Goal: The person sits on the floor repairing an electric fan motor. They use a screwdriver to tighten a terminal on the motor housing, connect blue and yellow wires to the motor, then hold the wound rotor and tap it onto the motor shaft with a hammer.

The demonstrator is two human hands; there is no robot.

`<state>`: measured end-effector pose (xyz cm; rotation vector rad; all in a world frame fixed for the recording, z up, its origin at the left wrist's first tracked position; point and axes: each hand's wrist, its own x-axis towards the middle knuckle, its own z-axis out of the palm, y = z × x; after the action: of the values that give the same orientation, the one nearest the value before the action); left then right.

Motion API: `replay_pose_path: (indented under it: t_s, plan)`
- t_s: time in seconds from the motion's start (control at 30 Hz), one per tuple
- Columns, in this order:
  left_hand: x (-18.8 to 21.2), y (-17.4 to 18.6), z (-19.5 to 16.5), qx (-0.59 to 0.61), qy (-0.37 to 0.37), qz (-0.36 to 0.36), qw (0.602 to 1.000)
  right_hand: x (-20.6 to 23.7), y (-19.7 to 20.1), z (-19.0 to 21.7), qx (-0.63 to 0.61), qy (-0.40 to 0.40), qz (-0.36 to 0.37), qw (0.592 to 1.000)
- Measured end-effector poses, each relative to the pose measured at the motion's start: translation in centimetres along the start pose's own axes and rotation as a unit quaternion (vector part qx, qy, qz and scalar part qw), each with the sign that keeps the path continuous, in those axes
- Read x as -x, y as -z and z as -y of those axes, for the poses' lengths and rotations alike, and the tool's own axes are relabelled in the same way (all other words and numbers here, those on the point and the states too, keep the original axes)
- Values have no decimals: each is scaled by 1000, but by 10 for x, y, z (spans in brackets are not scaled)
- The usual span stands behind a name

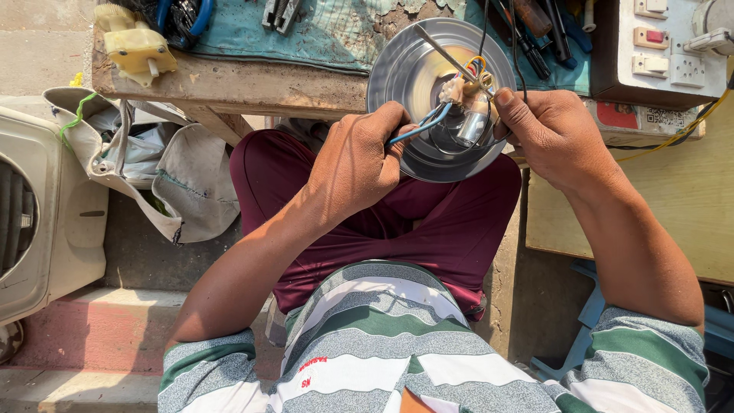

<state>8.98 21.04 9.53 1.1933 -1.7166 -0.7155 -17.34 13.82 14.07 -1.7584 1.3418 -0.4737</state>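
Shiny metal disc [413, 76] — round, wired, both hands gripping.

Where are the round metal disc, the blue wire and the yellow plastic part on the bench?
Round metal disc [409, 73], head view, on its bare left face.
Blue wire [424, 126], head view, mid-length.
Yellow plastic part [138, 50], head view, on its body.

My left hand [355, 164] covers the lower left rim of the round metal housing [413, 73]; my fingertips are tucked behind it, grip unclear. My right hand [554, 134] hides the housing's right edge. Blue wires [420, 126] vanish under my left fingers. Pliers [279, 14] at the workbench [245, 84] back edge cut off by the frame top. Switchboard [661, 46] cropped at the top right corner.
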Motion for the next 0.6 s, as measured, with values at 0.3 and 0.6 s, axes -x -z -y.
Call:
replay_pose_path:
  t_s: [0.3, 0.6]
  plan:
    - [0, 2, -2, -2, 25, 11, 1000, 0, 0, 2, 20, 5, -1, 1000]
    - [0, 1, -2, 11, 30, 7, 999, 0, -1, 3, 19, 2, -3, 1000]
